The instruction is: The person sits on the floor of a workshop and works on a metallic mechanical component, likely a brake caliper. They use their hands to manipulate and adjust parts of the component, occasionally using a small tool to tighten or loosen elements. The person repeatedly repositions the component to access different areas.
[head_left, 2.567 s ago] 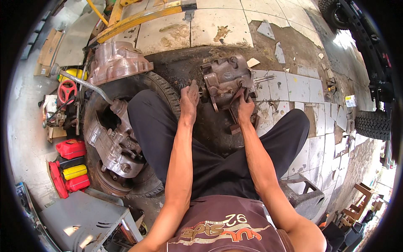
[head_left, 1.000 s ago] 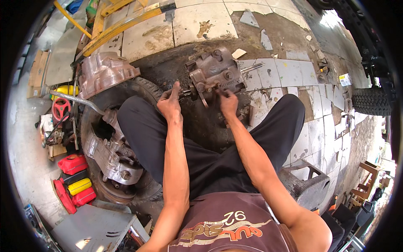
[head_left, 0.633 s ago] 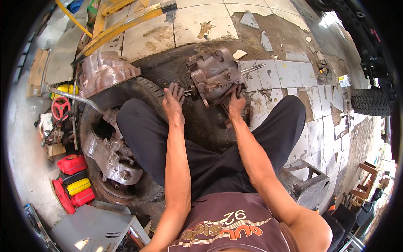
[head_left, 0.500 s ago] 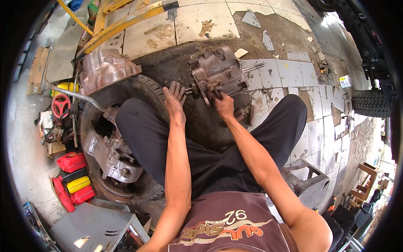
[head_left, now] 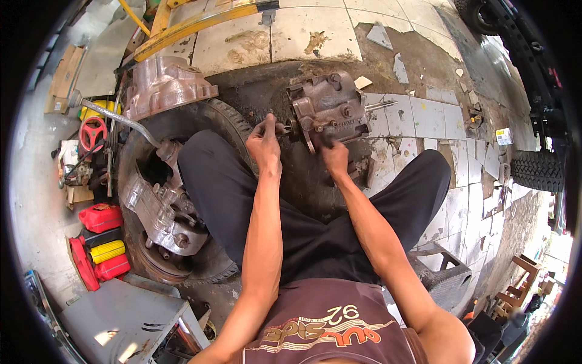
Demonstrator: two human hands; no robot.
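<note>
A brown, greasy gearbox lies on the floor in front of my knees, with a splined shaft sticking out to the right. From its left side a shorter shaft points toward my left hand. The fingers of that hand are curled closed around the shaft's end, partly hiding it. My right hand grips the near lower edge of the gearbox housing; its darkened fingertips are hard to make out against the metal.
Left of my leg lies a tyre with a metal casting on it. Behind stands a bell-shaped housing. A yellow metal frame is at the back. Broken tiles cover the right side, near a black crate.
My left hand's fingers have gone from spread flat beside the shaft to curled around its end. My right hand stays at the gearbox's near edge. The whole view has shifted slightly.
</note>
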